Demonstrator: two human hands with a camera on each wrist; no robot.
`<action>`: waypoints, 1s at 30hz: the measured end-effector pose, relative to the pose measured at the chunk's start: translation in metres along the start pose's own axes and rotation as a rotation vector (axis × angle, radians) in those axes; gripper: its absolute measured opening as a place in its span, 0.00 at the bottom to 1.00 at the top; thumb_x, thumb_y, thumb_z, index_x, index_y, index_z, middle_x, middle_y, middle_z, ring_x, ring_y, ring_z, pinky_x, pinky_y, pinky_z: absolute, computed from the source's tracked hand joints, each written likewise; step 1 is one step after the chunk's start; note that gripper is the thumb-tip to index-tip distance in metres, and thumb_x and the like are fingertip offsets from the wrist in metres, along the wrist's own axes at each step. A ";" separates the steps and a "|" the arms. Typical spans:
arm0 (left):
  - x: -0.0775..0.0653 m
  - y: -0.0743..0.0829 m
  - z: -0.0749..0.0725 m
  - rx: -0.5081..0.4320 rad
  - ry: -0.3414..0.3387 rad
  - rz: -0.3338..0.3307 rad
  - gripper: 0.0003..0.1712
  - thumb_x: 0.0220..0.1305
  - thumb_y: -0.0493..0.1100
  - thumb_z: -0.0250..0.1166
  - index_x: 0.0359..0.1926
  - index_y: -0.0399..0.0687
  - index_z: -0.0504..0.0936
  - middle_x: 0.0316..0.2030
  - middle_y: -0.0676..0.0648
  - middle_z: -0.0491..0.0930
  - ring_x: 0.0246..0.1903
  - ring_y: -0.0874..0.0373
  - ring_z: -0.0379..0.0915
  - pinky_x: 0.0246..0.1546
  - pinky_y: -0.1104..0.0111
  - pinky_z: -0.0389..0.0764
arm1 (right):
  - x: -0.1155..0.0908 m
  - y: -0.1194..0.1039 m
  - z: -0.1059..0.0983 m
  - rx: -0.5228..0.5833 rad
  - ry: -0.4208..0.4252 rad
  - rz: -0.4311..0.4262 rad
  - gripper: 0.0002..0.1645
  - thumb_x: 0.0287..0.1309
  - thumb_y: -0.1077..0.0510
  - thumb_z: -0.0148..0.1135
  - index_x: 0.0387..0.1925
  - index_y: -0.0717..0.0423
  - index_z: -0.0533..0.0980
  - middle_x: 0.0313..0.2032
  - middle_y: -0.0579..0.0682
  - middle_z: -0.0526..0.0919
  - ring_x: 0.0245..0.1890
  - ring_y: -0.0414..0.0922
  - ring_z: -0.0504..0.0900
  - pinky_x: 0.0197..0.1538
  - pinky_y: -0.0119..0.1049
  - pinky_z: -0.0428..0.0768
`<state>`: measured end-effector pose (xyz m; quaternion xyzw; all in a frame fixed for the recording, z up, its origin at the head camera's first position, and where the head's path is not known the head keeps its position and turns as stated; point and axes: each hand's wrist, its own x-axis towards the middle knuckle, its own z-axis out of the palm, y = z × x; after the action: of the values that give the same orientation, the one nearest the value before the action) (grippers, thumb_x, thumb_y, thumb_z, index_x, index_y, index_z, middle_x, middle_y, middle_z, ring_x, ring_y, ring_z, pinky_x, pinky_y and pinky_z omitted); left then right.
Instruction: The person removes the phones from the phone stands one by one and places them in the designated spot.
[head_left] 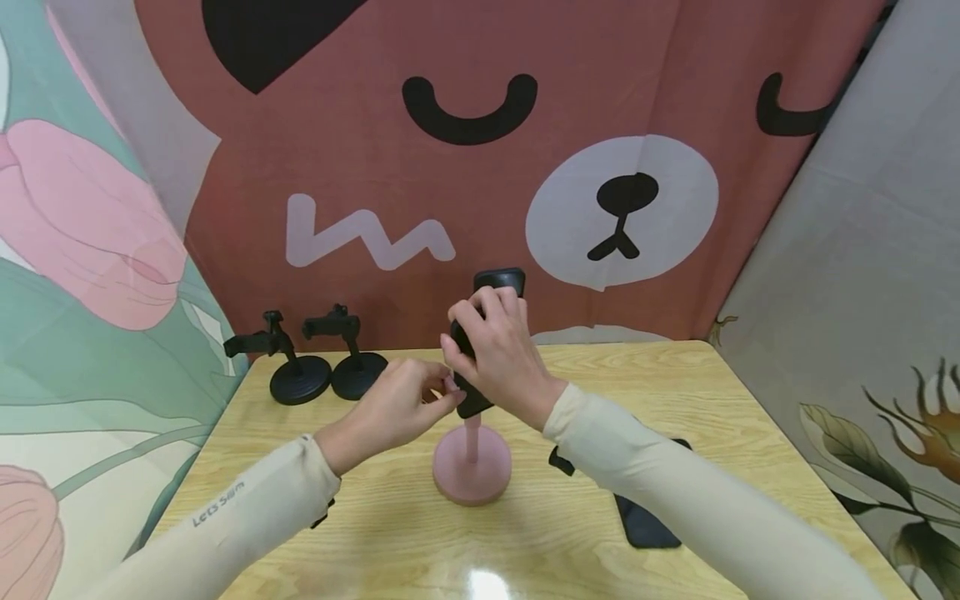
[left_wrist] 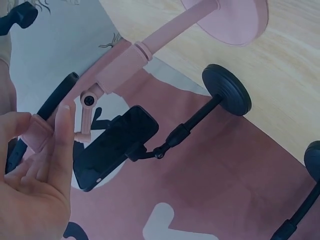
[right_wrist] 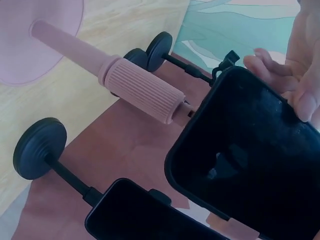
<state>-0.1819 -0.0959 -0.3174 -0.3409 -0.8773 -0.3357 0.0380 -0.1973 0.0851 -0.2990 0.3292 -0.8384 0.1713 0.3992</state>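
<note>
A pink phone stand (head_left: 471, 467) stands upright mid-table with a black phone (head_left: 472, 400) at its top. My right hand (head_left: 501, 346) grips this phone from above, with its fingers over the upper part. At the phone's left side my left hand (head_left: 401, 408) pinches the stand's pink clamp end (left_wrist: 38, 132) between thumb and fingers. The phone's dark screen (right_wrist: 250, 150) fills much of the right wrist view, a second pink clamp piece (right_wrist: 240, 229) at its lower edge. In the head view, the hands partly hide the clamp.
Behind the pink stand, a black stand holds another phone (left_wrist: 117, 150). Two black phone stands (head_left: 300, 379) (head_left: 360, 375) are at the back left of the wooden table (head_left: 375, 533). A dark phone-like slab (head_left: 648, 521) lies at right, partly under my right sleeve. Printed cloth (head_left: 360, 150) hangs behind.
</note>
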 end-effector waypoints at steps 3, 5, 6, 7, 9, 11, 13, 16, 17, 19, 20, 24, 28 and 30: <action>-0.001 0.001 0.002 0.028 0.037 0.018 0.05 0.66 0.40 0.66 0.36 0.47 0.88 0.29 0.53 0.88 0.20 0.72 0.74 0.25 0.77 0.80 | 0.002 0.001 0.002 -0.004 0.017 -0.033 0.08 0.64 0.54 0.62 0.40 0.53 0.75 0.37 0.53 0.75 0.43 0.52 0.68 0.41 0.48 0.69; -0.003 0.001 0.003 0.031 0.057 0.022 0.05 0.65 0.39 0.66 0.35 0.47 0.88 0.28 0.53 0.88 0.19 0.73 0.74 0.25 0.77 0.80 | 0.003 0.001 0.003 -0.008 0.023 -0.056 0.07 0.64 0.55 0.62 0.39 0.53 0.74 0.37 0.53 0.75 0.43 0.53 0.68 0.41 0.48 0.69; -0.003 0.002 0.003 0.029 0.065 0.022 0.05 0.65 0.39 0.66 0.34 0.48 0.88 0.28 0.53 0.88 0.19 0.73 0.73 0.24 0.77 0.79 | 0.003 0.002 0.003 -0.009 0.026 -0.063 0.06 0.64 0.55 0.62 0.39 0.52 0.74 0.37 0.53 0.74 0.43 0.53 0.68 0.41 0.48 0.69; -0.004 0.002 0.004 0.027 0.070 0.021 0.05 0.65 0.39 0.66 0.34 0.48 0.88 0.28 0.53 0.88 0.19 0.73 0.73 0.24 0.77 0.79 | 0.004 0.002 0.004 -0.010 0.029 -0.069 0.06 0.63 0.56 0.62 0.38 0.52 0.74 0.37 0.53 0.74 0.43 0.53 0.68 0.40 0.48 0.69; -0.004 0.002 0.004 0.016 0.077 0.020 0.05 0.65 0.38 0.66 0.34 0.48 0.89 0.29 0.52 0.88 0.19 0.73 0.73 0.24 0.77 0.79 | 0.004 0.003 0.004 -0.013 0.033 -0.075 0.06 0.62 0.56 0.63 0.37 0.52 0.74 0.36 0.53 0.74 0.42 0.52 0.68 0.40 0.48 0.69; -0.005 0.003 0.005 0.005 0.083 0.015 0.06 0.66 0.38 0.66 0.34 0.47 0.89 0.29 0.52 0.89 0.18 0.73 0.73 0.23 0.77 0.79 | 0.004 0.004 0.005 -0.012 0.035 -0.078 0.06 0.61 0.57 0.64 0.37 0.52 0.74 0.36 0.52 0.74 0.42 0.52 0.68 0.40 0.47 0.68; -0.005 0.003 0.006 0.000 0.088 0.012 0.06 0.66 0.39 0.66 0.34 0.47 0.89 0.29 0.51 0.89 0.17 0.72 0.73 0.22 0.76 0.78 | 0.004 0.004 0.005 -0.012 0.032 -0.081 0.06 0.61 0.57 0.64 0.36 0.52 0.74 0.36 0.52 0.74 0.42 0.52 0.68 0.40 0.47 0.68; -0.006 0.004 0.007 0.000 0.099 0.009 0.06 0.66 0.39 0.66 0.33 0.47 0.89 0.29 0.51 0.89 0.17 0.72 0.72 0.21 0.76 0.78 | 0.004 0.005 0.005 -0.011 0.021 -0.084 0.05 0.62 0.57 0.63 0.37 0.52 0.75 0.36 0.52 0.74 0.42 0.52 0.68 0.40 0.47 0.68; -0.006 0.004 0.008 0.001 0.104 0.009 0.06 0.66 0.39 0.66 0.33 0.47 0.88 0.29 0.51 0.89 0.17 0.72 0.72 0.21 0.76 0.78 | 0.004 0.006 0.004 -0.011 0.017 -0.085 0.05 0.63 0.56 0.63 0.37 0.52 0.75 0.36 0.52 0.74 0.42 0.52 0.68 0.40 0.47 0.67; -0.006 0.004 0.008 0.005 0.112 0.009 0.06 0.66 0.39 0.66 0.32 0.47 0.88 0.28 0.52 0.89 0.17 0.72 0.73 0.21 0.76 0.78 | 0.004 0.007 0.004 -0.010 0.014 -0.085 0.05 0.63 0.57 0.63 0.37 0.52 0.75 0.36 0.52 0.74 0.42 0.52 0.68 0.40 0.47 0.67; -0.006 0.004 0.008 0.007 0.118 0.007 0.06 0.66 0.39 0.66 0.31 0.47 0.88 0.28 0.52 0.89 0.18 0.73 0.73 0.22 0.77 0.78 | 0.004 0.007 0.004 -0.011 0.014 -0.085 0.05 0.63 0.57 0.63 0.37 0.52 0.75 0.36 0.52 0.74 0.42 0.52 0.68 0.40 0.48 0.67; -0.006 0.005 0.009 0.014 0.146 -0.007 0.06 0.64 0.39 0.67 0.29 0.48 0.87 0.26 0.53 0.88 0.18 0.72 0.74 0.22 0.76 0.78 | 0.004 0.008 0.004 -0.015 0.020 -0.095 0.05 0.62 0.58 0.64 0.37 0.52 0.75 0.36 0.52 0.74 0.42 0.52 0.68 0.40 0.47 0.68; -0.005 0.006 0.011 0.007 0.159 -0.024 0.06 0.62 0.39 0.67 0.28 0.49 0.87 0.25 0.53 0.87 0.18 0.72 0.73 0.21 0.76 0.77 | 0.003 0.009 0.004 -0.016 0.023 -0.105 0.05 0.61 0.58 0.64 0.36 0.52 0.75 0.36 0.52 0.74 0.41 0.52 0.68 0.40 0.48 0.68; -0.005 0.006 0.012 0.006 0.159 -0.027 0.06 0.63 0.39 0.67 0.28 0.49 0.88 0.25 0.53 0.87 0.18 0.72 0.74 0.21 0.76 0.77 | 0.002 0.011 0.004 -0.013 0.022 -0.103 0.05 0.61 0.58 0.64 0.36 0.52 0.75 0.36 0.53 0.74 0.41 0.52 0.68 0.41 0.48 0.68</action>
<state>-0.1724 -0.0880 -0.3247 -0.3014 -0.8769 -0.3597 0.1038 -0.2077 0.0900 -0.2998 0.3676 -0.8170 0.1487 0.4187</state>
